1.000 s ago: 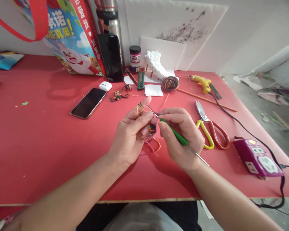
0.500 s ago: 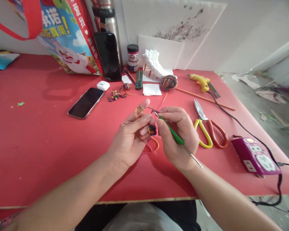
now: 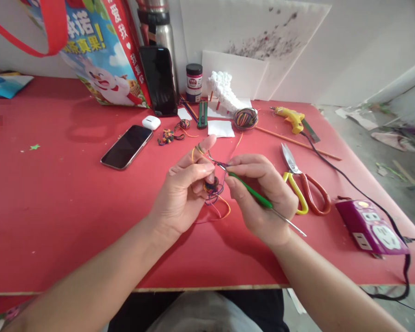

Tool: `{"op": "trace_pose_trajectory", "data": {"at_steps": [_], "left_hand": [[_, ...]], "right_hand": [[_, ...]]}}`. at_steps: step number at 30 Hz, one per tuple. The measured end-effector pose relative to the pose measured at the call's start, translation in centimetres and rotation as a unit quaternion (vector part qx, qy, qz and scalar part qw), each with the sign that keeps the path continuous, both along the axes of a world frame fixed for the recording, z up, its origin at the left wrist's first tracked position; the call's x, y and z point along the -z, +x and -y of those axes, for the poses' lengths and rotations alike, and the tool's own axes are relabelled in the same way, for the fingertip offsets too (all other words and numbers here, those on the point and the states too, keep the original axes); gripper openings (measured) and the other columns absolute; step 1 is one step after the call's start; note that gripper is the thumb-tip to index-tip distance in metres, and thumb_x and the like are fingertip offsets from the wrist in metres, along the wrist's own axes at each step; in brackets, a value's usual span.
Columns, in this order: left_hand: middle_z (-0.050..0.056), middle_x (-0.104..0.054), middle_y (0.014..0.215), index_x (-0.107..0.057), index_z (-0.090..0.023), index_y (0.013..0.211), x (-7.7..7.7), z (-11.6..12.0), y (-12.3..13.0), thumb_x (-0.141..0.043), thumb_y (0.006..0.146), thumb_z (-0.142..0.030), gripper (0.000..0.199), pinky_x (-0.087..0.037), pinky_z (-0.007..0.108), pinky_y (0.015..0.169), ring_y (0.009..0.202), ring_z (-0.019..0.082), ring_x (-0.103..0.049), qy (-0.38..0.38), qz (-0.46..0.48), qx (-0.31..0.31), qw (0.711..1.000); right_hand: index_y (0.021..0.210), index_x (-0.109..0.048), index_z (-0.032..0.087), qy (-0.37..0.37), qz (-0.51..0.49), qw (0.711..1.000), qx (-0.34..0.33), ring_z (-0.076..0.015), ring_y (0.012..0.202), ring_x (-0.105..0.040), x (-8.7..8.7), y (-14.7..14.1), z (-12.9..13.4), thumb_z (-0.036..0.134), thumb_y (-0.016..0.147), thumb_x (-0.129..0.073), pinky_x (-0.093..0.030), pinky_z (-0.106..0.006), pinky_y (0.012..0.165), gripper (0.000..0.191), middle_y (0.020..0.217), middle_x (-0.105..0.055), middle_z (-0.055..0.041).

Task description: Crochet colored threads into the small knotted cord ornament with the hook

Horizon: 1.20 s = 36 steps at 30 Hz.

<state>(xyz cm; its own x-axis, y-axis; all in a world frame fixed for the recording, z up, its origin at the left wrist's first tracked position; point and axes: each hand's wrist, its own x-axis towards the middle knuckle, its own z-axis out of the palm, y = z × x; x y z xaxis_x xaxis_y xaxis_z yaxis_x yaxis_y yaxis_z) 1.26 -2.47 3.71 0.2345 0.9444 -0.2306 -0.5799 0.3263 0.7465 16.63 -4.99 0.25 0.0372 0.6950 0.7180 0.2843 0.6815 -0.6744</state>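
My left hand [image 3: 185, 189] pinches a small dark multicoloured crochet piece [image 3: 211, 185] between thumb and fingers, and yarn loops round its raised index finger. In my right hand [image 3: 263, 193] lies a crochet hook [image 3: 252, 190] with a green grip, held like a pen. Its metal tip points left and touches the yarn beside my left thumb. The hook's bare metal rear end sticks out below my right hand. A loose orange and pink strand [image 3: 224, 214] hangs under the piece onto the red table [image 3: 72, 221]. From the variegated yarn ball [image 3: 245, 119] a strand runs toward my hands.
Scissors [image 3: 299, 182], a purple power strip [image 3: 371, 226] and a yellow glue gun [image 3: 290, 119] with its cable lie right. A phone [image 3: 127, 146], white earbud case [image 3: 151, 122] and small crochet piece [image 3: 168, 136] lie left. Behind stand a bag [image 3: 114, 69], upright phone [image 3: 158, 80] and jar [image 3: 194, 83].
My right hand has moved a little right with the hook, away from my left hand. The crochet piece has shifted left and sits deeper under my left fingers. The view has shifted slightly.
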Motion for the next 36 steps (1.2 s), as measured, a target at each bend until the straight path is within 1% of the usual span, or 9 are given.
{"op": "trace_pose_trajectory", "data": {"at_steps": [4,10,13,16,19,23,27,31,36], "left_hand": [[-0.007,-0.052,0.06,-0.083,-0.023,0.114,-0.2,-0.1,-0.2,-0.078,0.07,-0.012,0.045,-0.032,0.019,0.049,0.051,0.007,-0.033,0.013,-0.007,0.007,1.0],[-0.006,-0.051,0.058,-0.082,-0.021,0.096,-0.3,-0.1,-0.3,-0.079,0.068,-0.012,0.029,-0.033,0.018,0.05,0.052,0.006,-0.028,0.02,-0.002,0.026,0.999],[-0.006,-0.05,0.06,-0.083,-0.02,0.094,-0.1,-0.2,-0.4,-0.08,0.07,-0.012,0.025,-0.035,0.017,0.054,0.054,0.005,-0.031,0.04,0.001,0.028,0.999],[-0.006,-0.05,0.06,-0.084,-0.021,0.097,0.2,-0.2,-0.5,-0.081,0.073,-0.013,0.026,-0.037,0.017,0.056,0.055,0.006,-0.033,0.061,-0.007,0.031,0.998],[-0.007,-0.045,0.059,-0.084,-0.021,0.096,0.3,-0.3,-0.6,-0.082,0.073,-0.014,0.024,-0.04,0.02,0.057,0.056,0.008,-0.035,0.068,-0.016,0.029,0.997],[-0.006,-0.048,0.061,-0.084,-0.021,0.091,0.2,-0.3,-0.5,-0.083,0.07,-0.014,0.022,-0.036,0.021,0.053,0.055,0.007,-0.036,0.074,-0.028,0.022,0.997],[-0.006,-0.047,0.06,-0.085,-0.02,0.091,0.2,-0.4,-0.4,-0.081,0.07,-0.013,0.022,-0.037,0.019,0.053,0.056,0.007,-0.04,0.079,-0.031,0.022,0.996],[-0.005,-0.049,0.061,-0.086,-0.021,0.097,0.3,-0.4,-0.5,-0.08,0.073,-0.012,0.027,-0.041,0.019,0.054,0.056,0.007,-0.041,0.089,-0.035,0.024,0.995],[-0.005,-0.05,0.063,-0.087,-0.022,0.098,0.4,-0.3,-0.6,-0.084,0.073,-0.014,0.026,-0.047,0.02,0.058,0.058,0.008,-0.044,0.106,-0.039,0.023,0.993]], "right_hand": [[0.108,-0.074,0.024,0.013,0.042,0.999,0.012,-0.0212,0.093,-0.077,-0.2,0.2,0.1,0.012,0.099,-0.075,-0.064,-0.032,0.066,0.015,0.105,-0.077,-0.0089],[0.114,-0.074,0.023,-0.009,0.029,0.999,-0.026,-0.0199,0.093,-0.079,-0.2,0.1,0.4,0.014,0.103,-0.071,-0.067,-0.032,0.067,0.015,0.114,-0.077,-0.0109],[0.117,-0.075,0.022,-0.019,0.018,0.999,-0.034,-0.0234,0.1,-0.08,-0.3,0.1,0.4,0.016,0.104,-0.068,-0.069,-0.034,0.068,0.016,0.115,-0.078,-0.0124],[0.117,-0.076,0.023,-0.015,0.031,0.999,-0.006,-0.0236,0.098,-0.081,-0.4,0.3,0.4,0.017,0.103,-0.07,-0.071,-0.036,0.068,0.016,0.127,-0.078,-0.0144],[0.12,-0.077,0.024,-0.015,0.046,0.999,-0.011,-0.0218,0.091,-0.081,-0.6,0.6,0.3,0.016,0.103,-0.069,-0.072,-0.036,0.067,0.02,0.14,-0.075,-0.015],[0.132,-0.074,0.024,0.043,0.125,0.991,-0.015,-0.0283,0.116,-0.081,-0.7,0.9,0.2,0.012,0.102,-0.066,-0.074,-0.041,0.083,0.033,0.138,-0.078,-0.0158],[0.132,-0.074,0.023,0.105,0.168,0.98,0.015,-0.0264,0.115,-0.081,-0.7,1.0,0.0,0.01,0.1,-0.069,-0.072,-0.041,0.095,0.035,0.128,-0.08,-0.0149],[0.121,-0.077,0.021,0.072,0.144,0.987,0.012,-0.0254,0.104,-0.083,-0.9,1.0,0.0,0.013,0.1,-0.073,-0.073,-0.04,0.088,0.023,0.115,-0.083,-0.0146],[0.118,-0.078,0.021,0.043,0.117,0.992,-0.004,-0.0262,0.109,-0.083,-1.1,0.9,0.2,0.012,0.101,-0.07,-0.073,-0.04,0.087,0.021,0.122,-0.083,-0.0161]]}}
